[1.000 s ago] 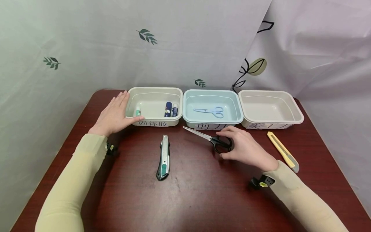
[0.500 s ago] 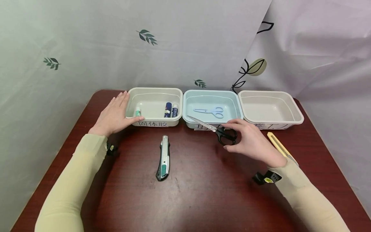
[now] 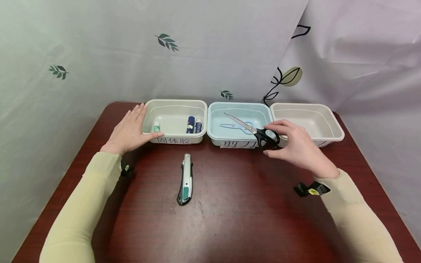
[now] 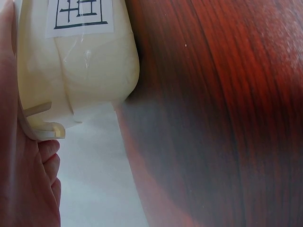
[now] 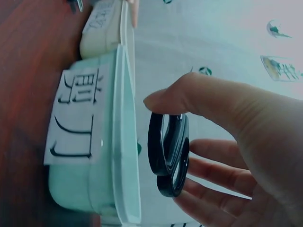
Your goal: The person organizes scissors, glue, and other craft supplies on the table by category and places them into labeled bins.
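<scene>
My right hand pinches black-handled scissors by their finger loops, above the front edge of the light blue bin. The steel blades point back and left over that bin, where light blue scissors lie, partly hidden beneath them. In the right wrist view, thumb and fingers hold the black loops beside the bin's rim. My left hand rests on the left end of the cream bin, fingers straight along its side and thumb over the front rim. Glue sticks lie inside it.
A beige bin stands to the right of the blue one, partly behind my right hand. A silver and black utility knife lies on the dark red table. A patterned curtain hangs behind the bins.
My right hand has lifted the black-handled scissors up, back and slightly right, from in front of the blue bin to above it. The yellow utility knife is now hidden by the right arm. My left hand stays put.
</scene>
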